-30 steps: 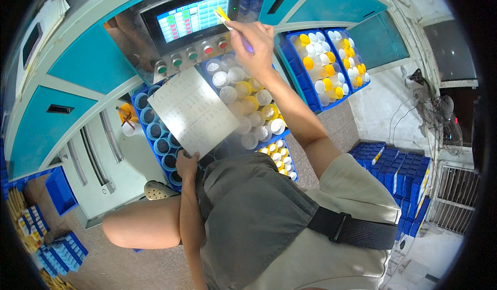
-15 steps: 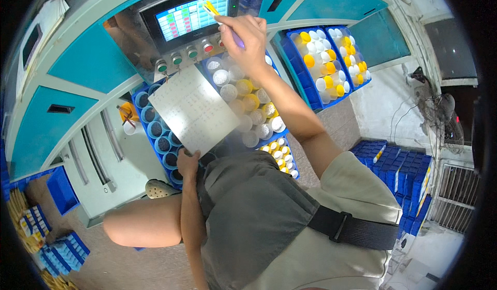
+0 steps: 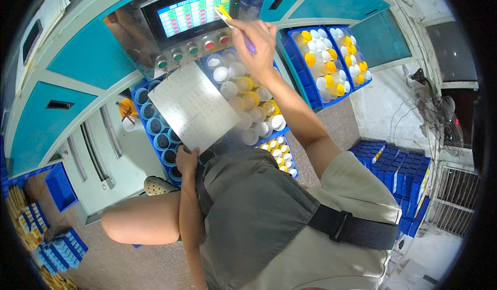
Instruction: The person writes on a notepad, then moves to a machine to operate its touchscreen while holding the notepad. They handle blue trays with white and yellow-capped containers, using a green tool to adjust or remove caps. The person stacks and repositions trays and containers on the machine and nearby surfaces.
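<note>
My right hand (image 3: 253,44) is closed around a slim pen-like stick (image 3: 223,13), white and yellow at the tip with purple at its other end. Its tip lies over the right part of a lit touch screen (image 3: 189,15) showing a coloured grid; whether it touches the glass I cannot tell. My left hand (image 3: 187,159) is closed at the lower corner of a white sheet of handwritten paper (image 3: 194,106). That sheet rests across blue cups of dark grains (image 3: 154,126) and clear, white and yellow cups (image 3: 251,100), hiding some of them.
Red and green push buttons (image 3: 193,49) line the panel below the screen. Blue crates of white and yellow cups (image 3: 326,64) stand at the right. Stacked blue trays (image 3: 396,171) are farther right, and a blue bin (image 3: 62,189) is at left. A fan (image 3: 437,109) stands by the wall.
My right hand has moved a little right and down, carrying the stick's tip from the upper middle of the screen toward its right edge. The left hand stays at the paper's corner.
</note>
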Motion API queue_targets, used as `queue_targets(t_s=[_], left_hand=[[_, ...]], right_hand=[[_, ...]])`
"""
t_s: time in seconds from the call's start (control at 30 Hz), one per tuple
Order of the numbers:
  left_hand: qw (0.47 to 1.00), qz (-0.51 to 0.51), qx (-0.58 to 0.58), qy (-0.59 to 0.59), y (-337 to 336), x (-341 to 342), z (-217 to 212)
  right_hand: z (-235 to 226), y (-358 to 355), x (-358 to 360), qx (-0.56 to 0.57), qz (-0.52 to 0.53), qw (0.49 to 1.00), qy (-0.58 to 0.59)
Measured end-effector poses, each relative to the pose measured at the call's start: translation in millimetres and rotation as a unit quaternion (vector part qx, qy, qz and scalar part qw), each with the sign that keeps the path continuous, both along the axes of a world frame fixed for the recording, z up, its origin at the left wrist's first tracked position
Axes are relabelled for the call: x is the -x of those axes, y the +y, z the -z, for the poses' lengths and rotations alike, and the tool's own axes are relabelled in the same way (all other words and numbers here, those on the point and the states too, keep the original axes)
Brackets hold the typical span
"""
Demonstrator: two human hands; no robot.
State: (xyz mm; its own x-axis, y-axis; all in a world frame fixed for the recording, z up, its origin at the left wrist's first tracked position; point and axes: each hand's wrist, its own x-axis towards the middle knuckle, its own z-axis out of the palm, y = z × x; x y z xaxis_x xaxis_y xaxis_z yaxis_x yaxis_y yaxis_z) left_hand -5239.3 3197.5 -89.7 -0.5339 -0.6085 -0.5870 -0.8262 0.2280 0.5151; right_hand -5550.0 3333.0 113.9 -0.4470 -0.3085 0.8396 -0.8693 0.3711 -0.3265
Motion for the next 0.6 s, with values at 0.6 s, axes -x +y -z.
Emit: queue_targets(t_s=[0.6], left_hand=[[1.0, -0.008, -0.009, -0.024, -2.0, -2.5, 17.6]], right_hand=[[13.8, 11.4, 0.4, -0.034, 0.003, 0.999, 0.006]])
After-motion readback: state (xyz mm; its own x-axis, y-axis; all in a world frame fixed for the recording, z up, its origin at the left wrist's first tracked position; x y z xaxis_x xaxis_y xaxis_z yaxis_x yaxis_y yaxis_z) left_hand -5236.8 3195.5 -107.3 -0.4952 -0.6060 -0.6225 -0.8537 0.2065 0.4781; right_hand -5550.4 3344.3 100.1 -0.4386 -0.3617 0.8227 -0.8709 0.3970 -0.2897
